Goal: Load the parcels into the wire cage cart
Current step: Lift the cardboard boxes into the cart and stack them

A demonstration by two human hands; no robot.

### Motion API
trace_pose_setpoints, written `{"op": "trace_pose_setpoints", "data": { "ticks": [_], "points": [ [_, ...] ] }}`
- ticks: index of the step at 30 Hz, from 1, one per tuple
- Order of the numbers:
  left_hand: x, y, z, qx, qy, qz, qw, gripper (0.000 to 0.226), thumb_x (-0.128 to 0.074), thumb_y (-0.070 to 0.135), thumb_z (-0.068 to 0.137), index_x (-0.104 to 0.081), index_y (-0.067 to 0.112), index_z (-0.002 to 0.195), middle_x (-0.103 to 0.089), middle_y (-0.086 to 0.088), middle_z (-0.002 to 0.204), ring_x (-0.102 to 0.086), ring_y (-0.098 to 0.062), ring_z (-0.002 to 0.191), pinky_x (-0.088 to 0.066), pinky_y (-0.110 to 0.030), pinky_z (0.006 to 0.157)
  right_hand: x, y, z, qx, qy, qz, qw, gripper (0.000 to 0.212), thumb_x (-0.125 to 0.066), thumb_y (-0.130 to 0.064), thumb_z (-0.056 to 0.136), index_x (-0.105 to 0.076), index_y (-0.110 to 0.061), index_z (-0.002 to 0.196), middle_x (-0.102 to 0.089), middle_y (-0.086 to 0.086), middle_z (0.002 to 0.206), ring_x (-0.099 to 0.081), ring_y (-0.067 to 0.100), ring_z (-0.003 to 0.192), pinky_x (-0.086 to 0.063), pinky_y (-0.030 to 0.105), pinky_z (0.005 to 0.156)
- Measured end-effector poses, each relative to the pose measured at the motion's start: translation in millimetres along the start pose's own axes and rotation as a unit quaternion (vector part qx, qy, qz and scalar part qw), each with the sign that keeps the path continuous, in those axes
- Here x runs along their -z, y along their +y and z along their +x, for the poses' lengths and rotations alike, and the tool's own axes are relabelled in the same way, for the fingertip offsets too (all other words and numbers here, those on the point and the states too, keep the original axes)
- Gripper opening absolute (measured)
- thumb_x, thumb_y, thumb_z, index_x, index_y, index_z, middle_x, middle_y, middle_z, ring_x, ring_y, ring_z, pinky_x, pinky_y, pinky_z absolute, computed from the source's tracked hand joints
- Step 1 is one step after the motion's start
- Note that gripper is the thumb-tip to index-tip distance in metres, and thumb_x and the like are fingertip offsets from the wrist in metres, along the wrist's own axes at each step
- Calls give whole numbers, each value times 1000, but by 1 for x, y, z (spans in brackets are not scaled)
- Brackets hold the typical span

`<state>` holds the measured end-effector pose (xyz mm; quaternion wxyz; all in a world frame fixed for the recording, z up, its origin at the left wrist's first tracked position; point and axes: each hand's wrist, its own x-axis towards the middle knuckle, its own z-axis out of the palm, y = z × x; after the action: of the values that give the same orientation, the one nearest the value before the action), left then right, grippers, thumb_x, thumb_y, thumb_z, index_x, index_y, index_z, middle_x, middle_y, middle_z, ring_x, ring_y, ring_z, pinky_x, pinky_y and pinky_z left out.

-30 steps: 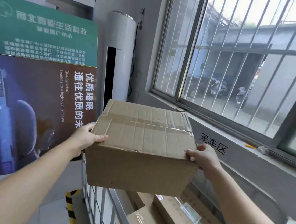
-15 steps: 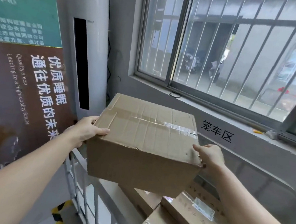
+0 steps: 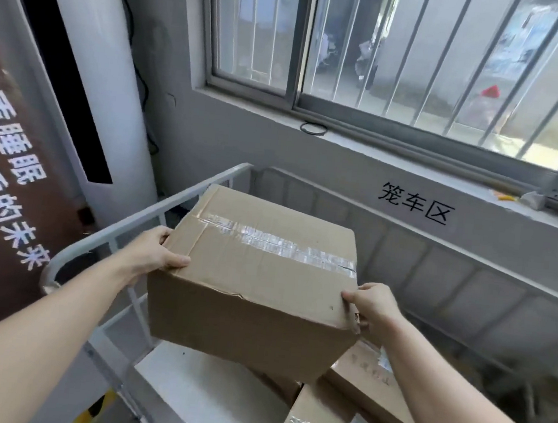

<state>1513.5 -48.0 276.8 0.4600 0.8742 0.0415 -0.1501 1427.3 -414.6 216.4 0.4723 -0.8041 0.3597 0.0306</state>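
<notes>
Brown cardboard box (image 3: 257, 278), top seam taped clear, held tilted over the open top of the pale-grey wire cage cart (image 3: 124, 227). My left hand (image 3: 155, 257) grips its upper left edge, thumb on top. My right hand (image 3: 374, 307) pinches the near right corner. Inside the cart, under the box: a flat white carton (image 3: 203, 396) and brown taped parcels (image 3: 324, 422) (labels too blurred to read). Behind the cart, a barred window (image 3: 391, 51).

Left hand (image 3: 157, 255), right hand (image 3: 372, 305); both gripping
</notes>
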Motion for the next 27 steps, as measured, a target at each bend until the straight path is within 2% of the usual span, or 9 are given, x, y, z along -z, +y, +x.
{"op": "trace_pose_setpoints", "data": {
  "ticks": [3, 5, 7, 9, 12, 14, 18, 23, 27],
  "points": [
    [-6, -13, 44, 26, -20, 36, 999, 54, -83, 8, 71, -52, 15, 115, -59, -6, 111, -56, -22, 97, -50, -41, 90, -25, 5, 12, -35, 3, 12, 999, 14, -74, -24, 75, -66, -12, 78, -67, 8, 76, -68, 32, 80, -55, 41, 67],
    [-12, -24, 71, 41, -41, 46, 997, 55, -80, 1, 73, -52, 7, 120, -58, -6, 104, -54, -14, 84, -50, -25, 69, -41, 10, 20, -51, 6, 7, 999, 12, -71, -21, 78, -66, -10, 80, -65, 6, 75, -64, 27, 74, -55, 36, 64],
    [-20, -38, 96, 54, -62, 52, 995, 56, -75, -8, 75, -50, 2, 125, -57, -3, 94, -51, -9, 77, -47, -14, 49, -59, 19, 29, -74, 16, 4, 997, 11, -69, -19, 76, -69, -8, 80, -68, 9, 75, -66, 28, 74, -60, 40, 72],
    [-28, -54, 125, 61, -97, 62, 992, 59, -72, -12, 76, -50, 0, 129, -57, -4, 94, -51, -10, 77, -44, -9, 41, -79, 29, 38, -103, 26, 0, 994, 12, -67, -17, 75, -73, -7, 79, -71, 9, 74, -68, 29, 79, -60, 43, 76],
    [-41, -81, 169, 84, -125, 73, 986, 52, -76, -7, 75, -57, 3, 122, -62, -10, 105, -57, -17, 85, -48, -23, 57, -109, 50, 44, -159, 35, 12, 987, 12, -66, -14, 71, -74, -5, 76, -65, 6, 60, -66, 27, 67, -59, 39, 68],
    [-49, -98, 191, 99, -134, 77, 983, 32, -78, 2, 76, -62, 7, 103, -65, -11, 105, -57, -21, 85, -44, -32, 67, -129, 68, 46, -194, 36, 26, 980, 15, -67, -12, 68, -74, -4, 77, -65, 5, 59, -61, 24, 61, -59, 40, 68],
    [-64, -129, 230, 118, -158, 99, 975, 22, -77, 14, 80, -62, 6, 94, -65, -11, 95, -53, -22, 79, -34, -32, 61, -168, 96, 43, -259, 47, 53, 963, 3, -71, -9, 69, -71, -9, 66, -61, 2, 50, -54, 22, 52, -52, 36, 60],
    [-81, -173, 263, 140, -185, 143, 962, 17, -75, -4, 76, -62, 4, 85, -67, -15, 89, -57, -21, 72, -45, -31, 65, -213, 132, 45, -318, 46, 90, 943, 13, -75, -11, 69, -76, -13, 82, -72, 7, 76, -64, 22, 66, -58, 37, 70],
    [-101, -209, 274, 152, -237, 175, 943, 34, -65, -12, 79, -61, 10, 103, -65, -7, 89, -58, -17, 74, -48, -27, 61, -238, 159, 44, -354, 36, 82, 931, 11, -76, -11, 72, -73, -20, 69, -74, 2, 75, -72, 24, 78, -60, 44, 80]
  ]
}}
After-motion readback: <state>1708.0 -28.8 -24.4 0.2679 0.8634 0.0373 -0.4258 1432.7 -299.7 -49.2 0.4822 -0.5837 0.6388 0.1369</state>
